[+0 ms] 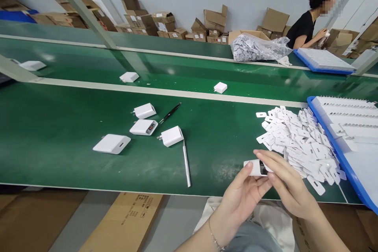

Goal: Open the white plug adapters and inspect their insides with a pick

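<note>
A white charger housing (251, 168), its dark inside showing at the right end, is pinched in my left hand (240, 199) above the front edge of the bench. My right hand (291, 189) is closed at that end, with a white end cap (269, 168) between thumb and fingers, partly hidden. Right beside it lies a heap of loose white end caps (298, 138) with slots. Farther left on the green bench are several white plug chargers (111, 143), one an open-ended charger (143, 127). Near them lie black tweezers (170, 113) and a silver pen-like tool (186, 163).
A blue tray (339, 138) with rows of white parts borders the heap on the right. Behind a pale rail, a green belt carries spaced chargers (220, 87). Beyond are a filled plastic bag (256, 47), another blue tray (325, 61), cardboard boxes and a seated person (304, 27).
</note>
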`<action>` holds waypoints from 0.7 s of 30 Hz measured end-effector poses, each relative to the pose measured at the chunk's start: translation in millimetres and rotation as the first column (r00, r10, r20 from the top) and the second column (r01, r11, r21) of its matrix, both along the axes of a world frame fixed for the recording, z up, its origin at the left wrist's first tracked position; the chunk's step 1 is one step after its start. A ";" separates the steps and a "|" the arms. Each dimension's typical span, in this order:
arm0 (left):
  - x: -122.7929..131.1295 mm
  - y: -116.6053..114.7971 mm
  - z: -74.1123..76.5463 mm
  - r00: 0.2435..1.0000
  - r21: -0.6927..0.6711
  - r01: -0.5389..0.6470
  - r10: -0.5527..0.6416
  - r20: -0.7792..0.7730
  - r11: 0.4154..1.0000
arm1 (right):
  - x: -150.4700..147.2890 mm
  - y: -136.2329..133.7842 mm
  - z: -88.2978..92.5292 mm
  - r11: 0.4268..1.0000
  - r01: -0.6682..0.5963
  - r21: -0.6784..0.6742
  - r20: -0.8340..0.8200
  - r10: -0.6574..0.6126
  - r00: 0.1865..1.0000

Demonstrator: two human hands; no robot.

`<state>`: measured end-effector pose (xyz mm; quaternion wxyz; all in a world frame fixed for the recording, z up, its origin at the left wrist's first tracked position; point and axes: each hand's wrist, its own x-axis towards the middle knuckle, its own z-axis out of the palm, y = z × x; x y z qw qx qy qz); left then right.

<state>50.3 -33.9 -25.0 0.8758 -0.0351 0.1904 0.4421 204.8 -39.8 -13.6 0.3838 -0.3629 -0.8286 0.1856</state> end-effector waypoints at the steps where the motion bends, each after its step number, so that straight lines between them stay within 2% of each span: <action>1: 0.8 0.0 0.3 1.000 0.002 0.006 -0.006 -0.003 1.000 | 1.0 -1.1 -0.2 1.000 -0.022 -0.013 -0.001 0.022 1.000; 5: 4.6 0.1 4.5 1.000 -0.027 -0.005 0.004 -0.015 1.000 | 0.8 -2.7 0.8 0.998 -0.035 -0.058 -0.048 0.032 0.998; 8: 6.1 -1.2 7.3 0.999 -0.048 -0.005 0.003 -0.040 0.999 | -0.3 -1.0 2.0 0.977 -0.063 -0.205 -0.189 0.024 0.982; 11: 5.2 -3.4 6.2 0.997 -0.025 -0.006 0.004 -0.077 1.000 | 1.8 3.4 1.5 0.898 -0.161 -0.409 -0.396 -0.016 0.918; 14: 1.8 -5.2 2.1 0.990 0.027 -0.005 0.008 -0.139 1.000 | 7.9 11.6 1.4 0.809 -0.309 -0.500 -0.533 -0.006 0.846; 16: -1.4 -6.0 -0.3 0.981 0.061 0.017 -0.005 -0.192 0.998 | 12.8 18.3 4.0 0.757 -0.382 -0.529 -0.533 0.054 0.844; 21: -8.2 -8.7 1.3 0.951 0.119 0.096 -0.056 -0.303 0.988 | 19.9 29.7 19.4 0.657 -0.457 -0.599 -0.383 0.266 0.884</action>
